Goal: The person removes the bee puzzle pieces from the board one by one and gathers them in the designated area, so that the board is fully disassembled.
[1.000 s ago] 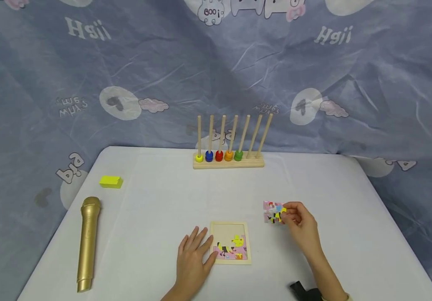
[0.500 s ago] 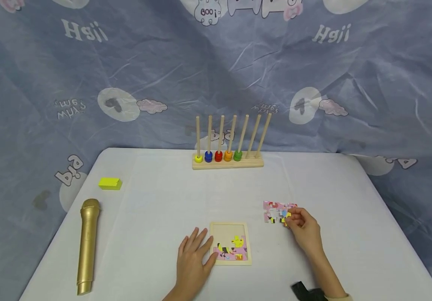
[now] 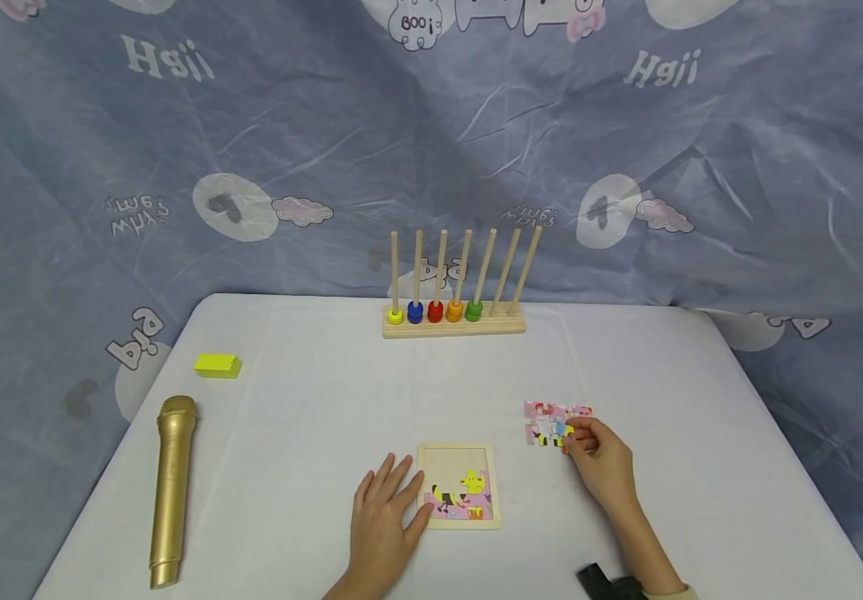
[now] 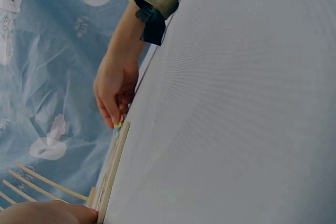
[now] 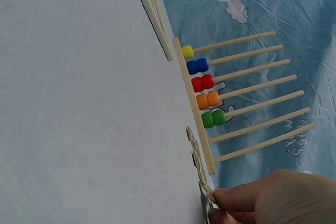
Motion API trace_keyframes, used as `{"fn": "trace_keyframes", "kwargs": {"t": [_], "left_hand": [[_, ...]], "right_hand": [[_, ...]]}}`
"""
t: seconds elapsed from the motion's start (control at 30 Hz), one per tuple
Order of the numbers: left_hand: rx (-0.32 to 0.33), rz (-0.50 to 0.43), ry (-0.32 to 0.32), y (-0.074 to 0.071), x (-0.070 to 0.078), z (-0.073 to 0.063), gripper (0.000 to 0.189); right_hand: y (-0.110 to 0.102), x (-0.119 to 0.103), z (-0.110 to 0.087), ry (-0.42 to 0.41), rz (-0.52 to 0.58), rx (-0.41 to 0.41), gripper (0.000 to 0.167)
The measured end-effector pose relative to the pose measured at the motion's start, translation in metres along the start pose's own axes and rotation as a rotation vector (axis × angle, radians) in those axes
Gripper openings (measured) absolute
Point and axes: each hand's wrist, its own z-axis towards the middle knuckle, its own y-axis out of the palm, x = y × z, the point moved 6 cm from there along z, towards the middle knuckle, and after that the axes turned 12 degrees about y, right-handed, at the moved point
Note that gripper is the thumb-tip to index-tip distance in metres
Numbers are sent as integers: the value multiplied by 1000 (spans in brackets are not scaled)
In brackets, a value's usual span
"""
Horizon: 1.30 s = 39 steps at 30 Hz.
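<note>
My left hand (image 3: 384, 529) lies flat with spread fingers, its thumb and index fingertip at the left edge of a small wooden puzzle tray (image 3: 497, 492). Several joined jigsaw pieces (image 3: 446, 504), pink with yellow and black figures, fill the tray's lower part. To the right, my right hand (image 3: 605, 467) pinches a jigsaw piece (image 5: 207, 188) between thumb and index finger. It shows yellow and blue in the left wrist view. That hand is low over a cluster of loose pink jigsaw pieces (image 3: 539, 411), partly covering it.
A wooden peg rack (image 3: 454, 330) with coloured beads stands at the table's back edge. On the left lie a yellow block (image 3: 217, 366) and a gold microphone (image 3: 173, 492). A patterned blue cloth (image 3: 431, 150) hangs behind the white table (image 3: 326, 400).
My right hand has moved a little right and then slightly back left over the loose pieces, with the jigsaw piece in its fingers. The left hand has stayed at the tray.
</note>
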Motion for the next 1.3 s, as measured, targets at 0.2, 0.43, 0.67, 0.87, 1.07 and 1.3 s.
{"fn": "trace_keyframes", "kwargs": {"t": [0.2, 0.43, 0.67, 0.87, 1.07, 1.3], "left_hand": [[-10, 3, -10, 0, -1, 0, 42], [-15, -2, -12, 1, -1, 1, 41], [-13, 14, -6, -1, 1, 1, 41], [-9, 20, 2, -2, 2, 1, 41], [-7, 17, 3, -2, 2, 1, 41], [-5, 7, 1, -2, 2, 2, 40]], "right_hand": [[1, -1, -1, -33, -35, 39, 19], [-1, -2, -2, -64, -73, 74, 20], [0, -3, -4, -90, -90, 93, 21], [0, -2, -4, -97, -91, 102, 22], [0, 0, -2, -69, -87, 95, 21], [1, 0, -2, -73, -105, 87, 19]]}}
